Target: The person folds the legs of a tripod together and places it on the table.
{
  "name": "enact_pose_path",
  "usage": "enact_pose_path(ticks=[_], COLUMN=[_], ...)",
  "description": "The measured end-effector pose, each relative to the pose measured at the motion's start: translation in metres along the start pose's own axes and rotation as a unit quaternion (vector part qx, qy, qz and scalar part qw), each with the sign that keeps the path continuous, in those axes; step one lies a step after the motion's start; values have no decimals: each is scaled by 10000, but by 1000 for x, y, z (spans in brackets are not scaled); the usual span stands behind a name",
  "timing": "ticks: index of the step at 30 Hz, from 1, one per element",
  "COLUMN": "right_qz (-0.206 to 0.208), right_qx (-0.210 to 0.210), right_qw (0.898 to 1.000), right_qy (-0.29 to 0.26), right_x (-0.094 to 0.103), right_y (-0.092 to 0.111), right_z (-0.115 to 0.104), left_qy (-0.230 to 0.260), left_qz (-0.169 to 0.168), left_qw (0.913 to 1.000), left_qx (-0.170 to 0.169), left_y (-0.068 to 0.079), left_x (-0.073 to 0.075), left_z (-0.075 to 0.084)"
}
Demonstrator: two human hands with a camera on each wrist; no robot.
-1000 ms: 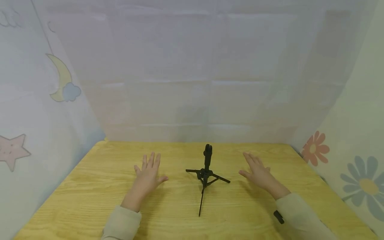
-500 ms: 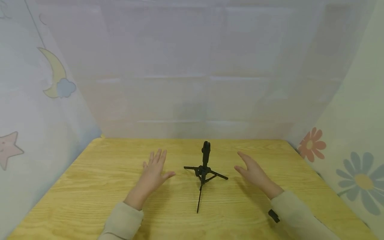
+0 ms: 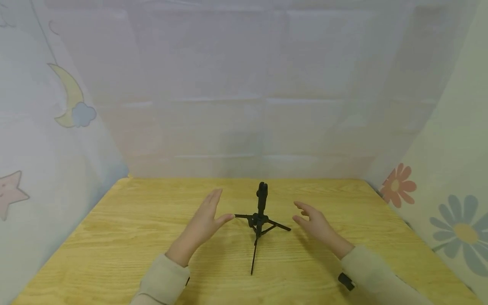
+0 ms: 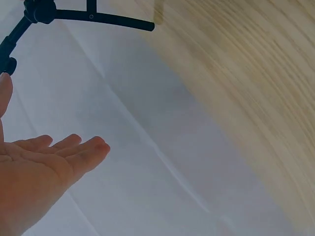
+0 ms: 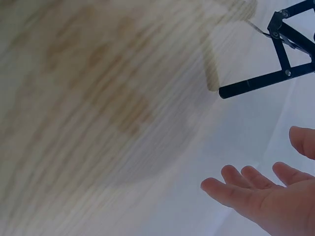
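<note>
A small black tripod (image 3: 261, 203) stands upright on the wooden table (image 3: 126, 237), its three legs spread and a clamp-like head on top. To its left is my left hand (image 3: 200, 226), fingers straight and thumb stretched toward the tip of one leg, overlapping it closely in the head view. My right hand (image 3: 318, 226) hovers on the other side, fingers slightly bent, with a gap between it and the tripod. Neither hand holds anything. The left wrist view shows the left palm (image 4: 39, 172) below the tripod's leg (image 4: 113, 20); the right wrist view shows the right fingers (image 5: 236, 194) apart from another leg (image 5: 251, 84).
A pale creased sheet (image 3: 213, 84) hangs behind the table's back edge. Side walls carry printed decorations, a moon (image 3: 70, 91) at left and flowers (image 3: 463, 233) at right. A small black object (image 3: 346, 281) sits by the right sleeve (image 3: 366, 267).
My left hand has moved right toward the tripod and turned its palm inward. The right hand has come slightly closer from the right, its fingers bending a little. The tripod stays standing in place.
</note>
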State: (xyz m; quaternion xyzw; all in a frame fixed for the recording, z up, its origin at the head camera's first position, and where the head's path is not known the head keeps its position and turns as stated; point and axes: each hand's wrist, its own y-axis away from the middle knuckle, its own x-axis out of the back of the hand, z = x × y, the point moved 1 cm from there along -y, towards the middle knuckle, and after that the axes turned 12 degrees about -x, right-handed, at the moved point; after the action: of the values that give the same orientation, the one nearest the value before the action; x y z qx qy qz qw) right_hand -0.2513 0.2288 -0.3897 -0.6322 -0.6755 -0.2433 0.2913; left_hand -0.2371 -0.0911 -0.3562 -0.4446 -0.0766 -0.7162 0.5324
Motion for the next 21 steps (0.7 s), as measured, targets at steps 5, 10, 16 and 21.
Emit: enact_pose_path(ticks=[5,10,16,21], right_qz=[32,-13,22,19], right_qx=[42,42,86,91], right_qw=[10000,10000,9999,9999], right_qy=[-37,-57,-59,-116], right_x=[-5,-10,-15,-16], right_y=[0,0,0,0], right_z=[-2,-1,-1,-2], left_qy=[368,549,607,630], left_qz=[-34,-76,-122,-108], left_qw=[9993,9984,9978,9976], left_qx=[-66,-117,-226,-257], left_y=[-6,-9,-13,-15], left_x=[-1,-4,-6,-6], left_z=[6,14,23,27])
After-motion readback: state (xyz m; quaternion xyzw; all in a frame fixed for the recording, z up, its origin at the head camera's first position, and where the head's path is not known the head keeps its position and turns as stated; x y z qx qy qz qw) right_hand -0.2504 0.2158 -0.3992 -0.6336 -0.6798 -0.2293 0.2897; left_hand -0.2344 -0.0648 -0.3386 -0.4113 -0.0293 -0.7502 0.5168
